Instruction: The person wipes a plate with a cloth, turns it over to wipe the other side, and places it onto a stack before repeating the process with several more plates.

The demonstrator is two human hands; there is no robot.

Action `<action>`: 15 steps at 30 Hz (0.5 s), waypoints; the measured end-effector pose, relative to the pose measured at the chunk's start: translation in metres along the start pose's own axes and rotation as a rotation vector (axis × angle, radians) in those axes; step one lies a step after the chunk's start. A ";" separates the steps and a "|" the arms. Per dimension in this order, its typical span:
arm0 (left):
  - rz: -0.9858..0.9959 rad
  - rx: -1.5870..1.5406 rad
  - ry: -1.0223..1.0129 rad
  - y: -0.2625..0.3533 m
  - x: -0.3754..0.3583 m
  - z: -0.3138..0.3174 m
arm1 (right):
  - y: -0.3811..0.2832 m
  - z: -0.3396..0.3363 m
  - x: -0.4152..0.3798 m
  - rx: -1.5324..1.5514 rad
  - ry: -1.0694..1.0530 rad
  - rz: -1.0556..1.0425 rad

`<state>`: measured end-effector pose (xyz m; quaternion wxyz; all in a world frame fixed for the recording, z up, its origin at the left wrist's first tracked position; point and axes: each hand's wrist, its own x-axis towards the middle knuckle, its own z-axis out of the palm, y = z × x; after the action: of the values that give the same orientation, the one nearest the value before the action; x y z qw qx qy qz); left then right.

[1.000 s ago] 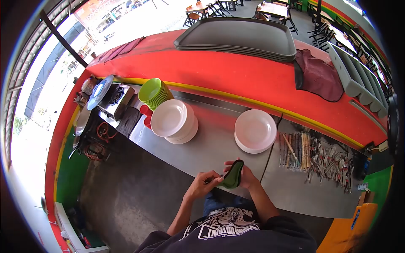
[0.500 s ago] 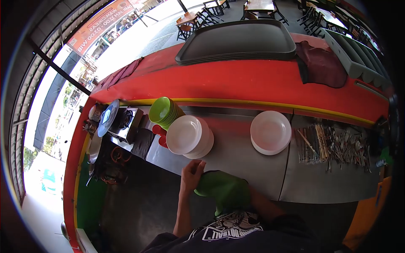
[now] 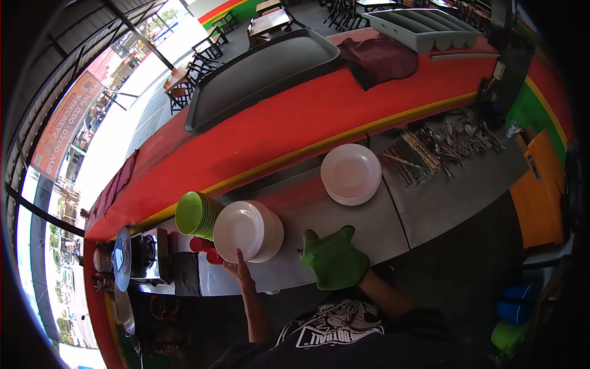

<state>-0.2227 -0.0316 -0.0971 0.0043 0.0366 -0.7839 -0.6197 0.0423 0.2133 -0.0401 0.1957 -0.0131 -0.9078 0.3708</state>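
Observation:
My left hand is at the near rim of the top white plate of a stack, one digit over the rim and the others at its edge. A green cloth covers my right hand, whose fingers are hidden beneath it. The cloth is over the counter's front, to the right of the stack and apart from it. A second, lower stack of white plates stands farther right. Green bowls nested in a leaning stack and red cups sit left of the first plates.
A metal counter runs along a red ledge bearing dark trays, a maroon cloth and a grey divided tray. Cutlery lies spread at right. A stove stands left; an orange panel is at far right.
The view has turned right. My left hand has moved from beside the cloth to the rim of the top plate. My right hand and the cloth have shifted right, away from it.

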 end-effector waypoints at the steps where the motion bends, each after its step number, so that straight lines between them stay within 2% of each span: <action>1: 0.103 -0.067 -0.088 -0.001 -0.001 0.005 | -0.004 -0.001 -0.003 -0.065 0.008 0.001; 5: 0.217 -0.277 -0.058 -0.022 -0.002 0.017 | -0.008 -0.003 -0.009 -0.349 0.004 -0.027; 9: 0.327 -0.311 -0.076 -0.004 -0.015 0.016 | 0.015 0.026 -0.017 -0.633 -0.053 -0.111; 10: 0.291 -0.292 -0.024 0.009 -0.023 0.016 | 0.014 0.024 -0.013 -0.849 -0.165 -0.135; 12: 0.297 -0.334 -0.023 0.009 -0.025 0.013 | 0.017 0.034 -0.010 -0.990 -0.204 -0.132; 15: 0.219 -0.337 0.017 0.001 -0.022 0.002 | 0.023 0.056 0.000 -0.641 -0.092 -0.061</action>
<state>-0.2012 -0.0287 -0.0959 0.0841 -0.0450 -0.6683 -0.7377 0.0195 0.1927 -0.0920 0.1514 -0.0301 -0.9862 0.0605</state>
